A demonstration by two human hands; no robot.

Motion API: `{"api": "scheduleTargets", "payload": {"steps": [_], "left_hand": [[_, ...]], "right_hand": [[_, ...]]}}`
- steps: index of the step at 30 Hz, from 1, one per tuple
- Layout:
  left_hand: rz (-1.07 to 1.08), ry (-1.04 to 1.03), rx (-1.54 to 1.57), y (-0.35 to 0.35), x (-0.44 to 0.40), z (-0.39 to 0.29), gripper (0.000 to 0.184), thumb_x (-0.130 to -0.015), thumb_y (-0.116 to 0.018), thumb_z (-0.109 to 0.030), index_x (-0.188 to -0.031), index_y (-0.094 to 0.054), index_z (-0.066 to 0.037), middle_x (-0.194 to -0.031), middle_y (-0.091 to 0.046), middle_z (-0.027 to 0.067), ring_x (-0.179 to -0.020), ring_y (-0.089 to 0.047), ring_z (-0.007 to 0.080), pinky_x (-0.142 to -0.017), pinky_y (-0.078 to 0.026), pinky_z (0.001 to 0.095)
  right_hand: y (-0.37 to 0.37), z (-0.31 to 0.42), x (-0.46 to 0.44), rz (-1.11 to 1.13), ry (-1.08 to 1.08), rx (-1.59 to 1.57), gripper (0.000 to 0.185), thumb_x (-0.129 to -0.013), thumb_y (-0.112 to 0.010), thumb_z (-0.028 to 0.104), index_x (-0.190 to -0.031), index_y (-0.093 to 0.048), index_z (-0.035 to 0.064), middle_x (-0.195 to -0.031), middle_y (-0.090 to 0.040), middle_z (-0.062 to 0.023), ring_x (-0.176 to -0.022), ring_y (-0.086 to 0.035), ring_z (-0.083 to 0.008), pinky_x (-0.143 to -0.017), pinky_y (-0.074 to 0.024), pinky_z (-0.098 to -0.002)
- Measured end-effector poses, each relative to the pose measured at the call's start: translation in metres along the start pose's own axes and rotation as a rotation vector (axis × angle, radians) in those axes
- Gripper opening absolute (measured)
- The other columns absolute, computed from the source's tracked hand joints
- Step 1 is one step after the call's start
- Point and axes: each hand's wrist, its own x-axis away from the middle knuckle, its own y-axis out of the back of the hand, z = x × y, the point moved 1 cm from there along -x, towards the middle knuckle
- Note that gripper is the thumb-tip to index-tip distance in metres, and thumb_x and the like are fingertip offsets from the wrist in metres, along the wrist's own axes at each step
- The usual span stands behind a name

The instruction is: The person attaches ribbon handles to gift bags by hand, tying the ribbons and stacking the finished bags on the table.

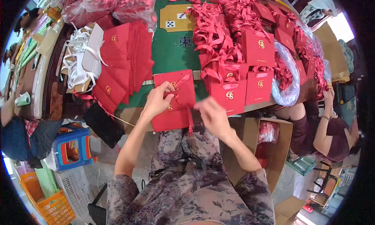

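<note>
Two red bags with gold print [180, 116] lie overlapping at the table's front edge, in front of my body. My left hand [159, 100] rests on the upper one, fingers bent and pinched near its top print, at a red ribbon. Just right of the bags is my right hand [211, 114], blurred, its fingers curled near a red ribbon [190, 121] that hangs down over the bag's right side. Whether my right fingers hold that ribbon is hidden by blur. Finished-looking red bags with ribbon handles [229, 95] stand close to the right.
Fanned red bags [129, 62] and white ribbons [74, 59] lie left on the green table [166, 53]. Ribboned bags are heaped right, beside a plastic-wrapped ring [287, 74]. An open cardboard box [279, 154] stands below right. Other people sit at both sides; a blue stool [72, 147] is lower left.
</note>
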Motion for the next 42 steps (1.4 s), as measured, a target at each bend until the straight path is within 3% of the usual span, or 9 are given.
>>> {"api": "scheduleTargets", "payload": {"steps": [4,7,12,16,17,22,25,33,42], "left_hand": [[0.009,0.014,-0.014,0.000,-0.002,0.004,0.019,-0.082,-0.068,-0.002,-0.099,-0.058,-0.003,-0.089,-0.069,0.0125,-0.089,-0.069,0.0239,-0.081,-0.053,0.0351],[-0.002,0.038,-0.049,0.002,-0.001,-0.001,0.018,-0.082,-0.069,-0.002,-0.098,-0.061,-0.003,-0.093,-0.069,0.0128,-0.088,-0.068,0.0256,-0.081,-0.053,0.0357],[-0.238,-0.212,-0.264,0.023,0.014,-0.004,0.022,-0.083,-0.070,-0.009,-0.103,-0.065,-0.006,-0.099,-0.067,0.0133,-0.094,-0.063,0.0298,-0.085,-0.049,0.0386],[-0.368,-0.094,-0.314,0.036,0.041,0.007,0.028,-0.083,-0.072,-0.013,-0.110,-0.065,-0.009,-0.104,-0.064,0.0107,-0.097,-0.062,0.0273,-0.078,-0.051,0.0371],[-0.350,0.022,-0.283,0.037,0.049,0.010,0.030,-0.083,-0.073,-0.014,-0.112,-0.065,-0.010,-0.104,-0.063,0.0096,-0.097,-0.062,0.0256,-0.075,-0.052,0.0359],[-0.280,0.039,-0.131,0.027,0.066,0.014,0.041,-0.081,-0.076,-0.011,-0.120,-0.063,-0.010,-0.107,-0.058,0.0099,-0.075,-0.059,0.0203,-0.064,-0.052,0.0298],[-0.295,0.027,-0.130,0.019,0.066,0.015,0.043,-0.078,-0.077,-0.007,-0.119,-0.063,-0.010,-0.106,-0.056,0.0096,-0.074,-0.058,0.0194,-0.064,-0.052,0.0299],[-0.282,0.072,-0.080,0.015,0.067,0.001,0.033,-0.073,-0.076,0.000,-0.101,-0.059,-0.005,-0.096,-0.053,0.0089,-0.070,-0.056,0.0187,-0.063,-0.048,0.0320],[-0.143,0.030,-0.051,0.026,0.070,-0.013,0.031,-0.074,-0.074,0.000,-0.101,-0.058,-0.005,-0.081,-0.053,0.0077,-0.066,-0.056,0.0193,-0.062,-0.047,0.0320]], "right_hand": [[-0.032,-0.019,0.069,0.269,0.234,0.265,0.032,-0.073,-0.069,0.009,-0.104,-0.067,0.0155,-0.094,-0.054,-0.0057,-0.085,-0.057,-0.0261,-0.067,-0.0507,-0.0357],[-0.056,-0.018,0.089,0.403,0.245,0.413,0.027,-0.078,-0.061,0.013,-0.105,-0.063,0.0110,-0.101,-0.053,-0.0078,-0.096,-0.056,-0.0252,-0.077,-0.0522,-0.0375],[-0.071,-0.024,0.089,0.421,0.151,0.578,0.024,-0.077,-0.059,0.012,-0.100,-0.061,0.0067,-0.096,-0.052,-0.0085,-0.096,-0.056,-0.0250,-0.076,-0.0495,-0.0364],[-0.063,-0.021,0.083,0.386,0.168,0.462,0.039,-0.066,-0.067,0.007,-0.103,-0.061,0.0047,-0.097,-0.053,-0.0112,-0.093,-0.056,-0.0309,-0.075,-0.0479,-0.0405],[-0.056,-0.018,0.082,0.301,0.163,0.378,0.036,-0.067,-0.069,0.005,-0.102,-0.062,0.0053,-0.097,-0.054,-0.0108,-0.091,-0.056,-0.0313,-0.075,-0.0484,-0.0409],[-0.034,0.014,0.044,-0.084,0.119,0.199,0.020,-0.077,-0.075,0.001,-0.094,-0.067,0.0060,-0.097,-0.061,-0.0098,-0.088,-0.060,-0.0303,-0.073,-0.0514,-0.0387],[-0.046,0.021,0.012,-0.164,0.053,0.059,0.017,-0.079,-0.075,0.002,-0.094,-0.068,0.0048,-0.093,-0.062,-0.0102,-0.086,-0.062,-0.0291,-0.072,-0.0515,-0.0367],[-0.111,0.012,-0.027,-0.159,-0.131,0.008,0.011,-0.082,-0.073,0.005,-0.092,-0.067,0.0018,-0.083,-0.067,-0.0118,-0.075,-0.066,-0.0266,-0.067,-0.0524,-0.0368],[-0.108,0.011,-0.024,-0.121,-0.179,-0.087,0.011,-0.082,-0.071,0.010,-0.086,-0.064,0.0028,-0.082,-0.067,-0.0140,-0.075,-0.066,-0.0304,-0.067,-0.0509,-0.0415]]}}
